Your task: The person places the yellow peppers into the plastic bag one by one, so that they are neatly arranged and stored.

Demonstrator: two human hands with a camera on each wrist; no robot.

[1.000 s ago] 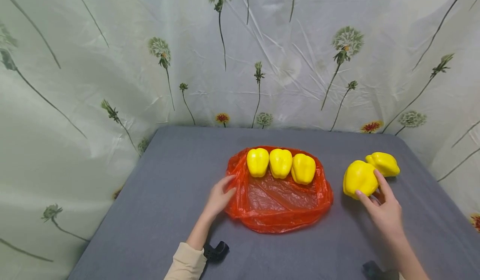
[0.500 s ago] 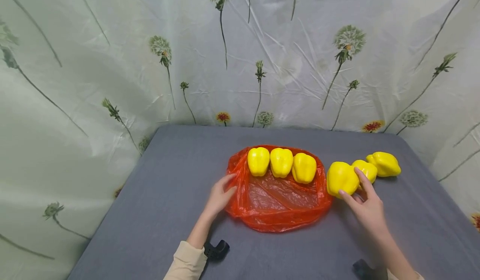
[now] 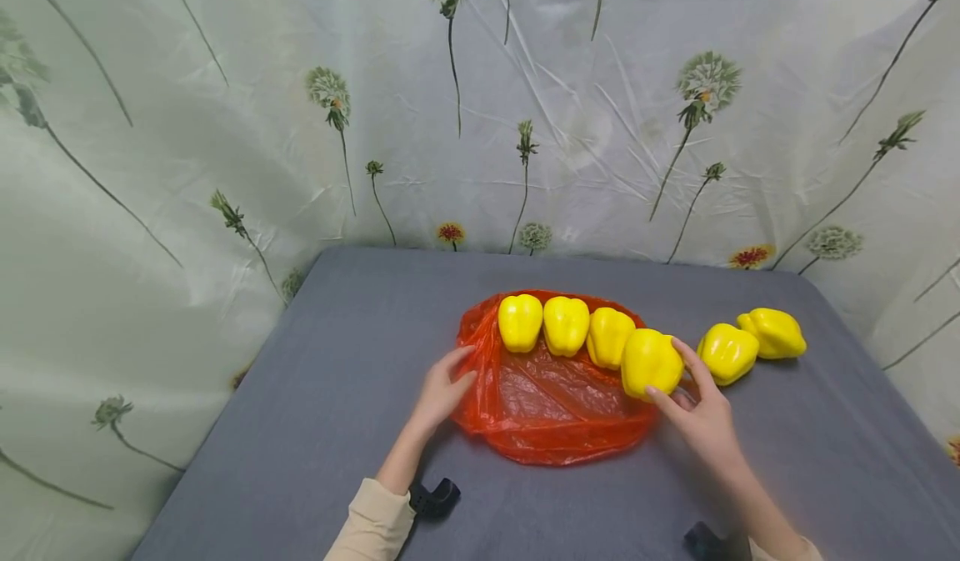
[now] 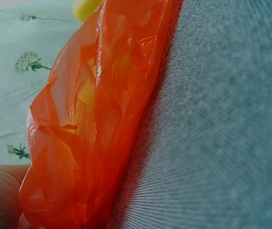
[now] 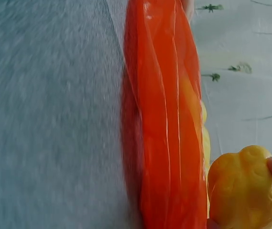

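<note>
My right hand [image 3: 705, 423] grips a yellow bell pepper [image 3: 651, 364] between thumb and fingers, over the right rim of a red plastic bag [image 3: 555, 444]. The right wrist view shows this bell pepper [image 5: 245, 191] beside the bag's wall [image 5: 169, 119], fingertips on its side. My left hand [image 3: 438, 394] holds the bag's left rim; in the left wrist view the red film [image 4: 93, 133] hides most of its fingers. Inside the open bag, three yellow bell peppers stand in a row along the far side, the middle one [image 3: 566, 326] among them.
Two more yellow bell peppers lie on the grey table to the right, one nearer [image 3: 727, 353] and one farther back [image 3: 772, 333]. A flower-patterned curtain [image 3: 570, 127] rises behind the grey tabletop [image 3: 360, 328]. Each wrist carries a black device [image 3: 437, 498].
My right hand has carried its bell pepper leftward from the table's right side to over the bag's right rim. The left hand has stayed at the bag's left rim.
</note>
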